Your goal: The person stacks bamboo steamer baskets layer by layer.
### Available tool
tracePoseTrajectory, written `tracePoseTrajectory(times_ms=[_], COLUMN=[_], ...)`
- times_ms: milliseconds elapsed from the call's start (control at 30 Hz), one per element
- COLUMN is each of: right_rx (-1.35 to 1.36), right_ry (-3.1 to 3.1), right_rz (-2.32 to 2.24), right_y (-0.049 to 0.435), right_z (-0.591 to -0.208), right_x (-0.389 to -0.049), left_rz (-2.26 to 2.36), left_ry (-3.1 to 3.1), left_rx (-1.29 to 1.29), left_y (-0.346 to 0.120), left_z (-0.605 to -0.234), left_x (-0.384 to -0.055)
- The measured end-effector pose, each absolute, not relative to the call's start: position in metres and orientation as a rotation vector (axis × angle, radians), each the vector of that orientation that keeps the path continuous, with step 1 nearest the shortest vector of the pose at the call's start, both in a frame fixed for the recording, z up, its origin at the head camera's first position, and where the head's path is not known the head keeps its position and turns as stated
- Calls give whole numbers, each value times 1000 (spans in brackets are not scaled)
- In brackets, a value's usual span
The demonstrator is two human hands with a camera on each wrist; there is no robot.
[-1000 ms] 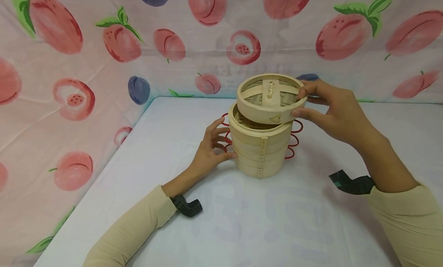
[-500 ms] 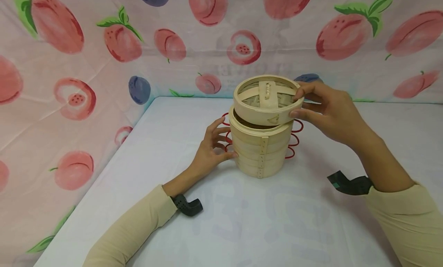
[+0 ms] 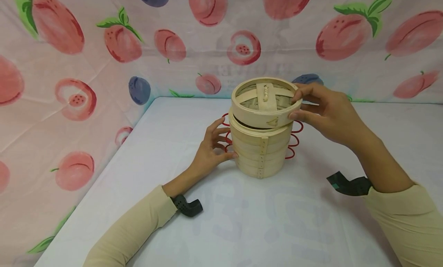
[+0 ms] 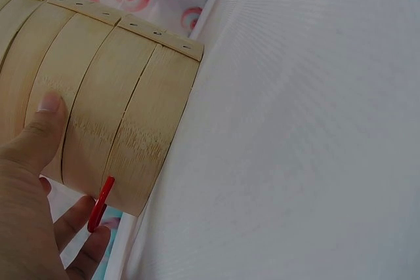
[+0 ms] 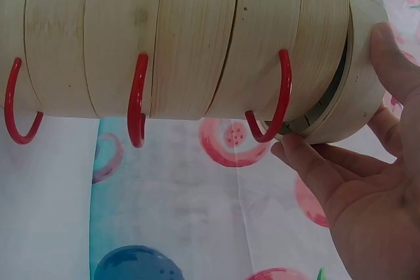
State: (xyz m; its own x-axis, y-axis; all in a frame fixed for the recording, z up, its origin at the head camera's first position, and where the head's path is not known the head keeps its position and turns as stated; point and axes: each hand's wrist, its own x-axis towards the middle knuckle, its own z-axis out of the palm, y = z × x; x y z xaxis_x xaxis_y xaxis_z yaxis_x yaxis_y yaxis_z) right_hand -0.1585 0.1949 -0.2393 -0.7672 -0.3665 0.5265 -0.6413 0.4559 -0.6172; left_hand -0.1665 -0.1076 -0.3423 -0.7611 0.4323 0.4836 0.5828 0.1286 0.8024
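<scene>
A round bamboo steamer [image 3: 249, 155] of stacked tiers stands upright on the white-covered table, with red loop handles [image 5: 136, 100] down both sides. My left hand [image 3: 209, 147] steadies its left side; in the left wrist view the thumb presses the wall while the fingers curl behind, near a red handle [image 4: 98, 208]. My right hand [image 3: 333, 115] pinches the right edge of the woven bamboo lid [image 3: 256, 116], thumb in front. The lid sits slightly askew over the top tier, and the right wrist view shows a dark gap [image 5: 331, 93] between them on that side.
A white cloth [image 3: 242, 221] covers the table. Behind and to the left hangs a fruit-printed curtain [image 3: 277, 40], its lower edge meeting the back of the table. Black wrist cameras [image 3: 188, 206] sit at both sleeve cuffs.
My right hand has brought the lid left and a little down, so it covers more of the steamer's opening. The left hand and the steamer have stayed put.
</scene>
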Motion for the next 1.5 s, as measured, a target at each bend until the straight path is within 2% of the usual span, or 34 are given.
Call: tracePoseTrajectory(times_ms=[567, 1133, 1367, 1500], right_rx=[925, 928, 914, 920], right_ry=[-2369, -2381, -2410, -2409], right_rz=[1281, 1239, 1262, 1260], right_y=[195, 193, 193, 192], right_z=[-239, -239, -238, -238], right_x=[-159, -158, -157, -157], left_rz=[-1710, -1728, -1722, -1712], left_ry=[-2249, -2241, -2240, -2249], left_rx=[-1011, -1021, -1040, -1030], left_y=[-111, -111, -108, -108], left_z=[-371, -370, -344, -343], left_x=[-187, -186, -167, -167])
